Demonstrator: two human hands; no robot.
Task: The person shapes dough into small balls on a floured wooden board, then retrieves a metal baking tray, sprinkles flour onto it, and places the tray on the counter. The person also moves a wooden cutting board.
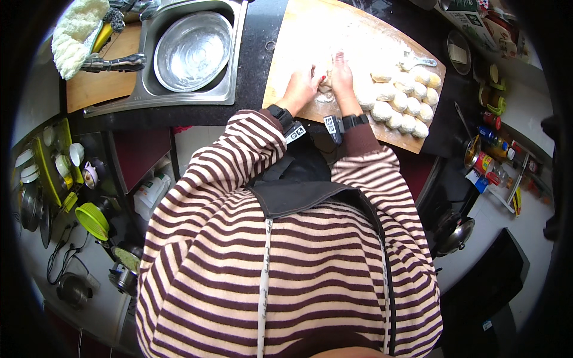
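Both hands are over a floured wooden board (280,67), near its front edge. My left hand (304,87) and my right hand (341,78) close in from either side on a small piece of dough (325,85), partly hidden between them. Glare washes out the board behind the fingers. Right of my right hand lie several floured dough balls (399,101) in touching rows. Behind them, on the board, rests a scoop or spoon (423,62) with flour about it.
A round metal basin (194,51) sits in the steel sink (233,85) at the left. A metal bowl (459,53) stands right of the board. Farther right are a ladle (463,120) and several bottles (485,163). The black countertop (253,67) runs between sink and board.
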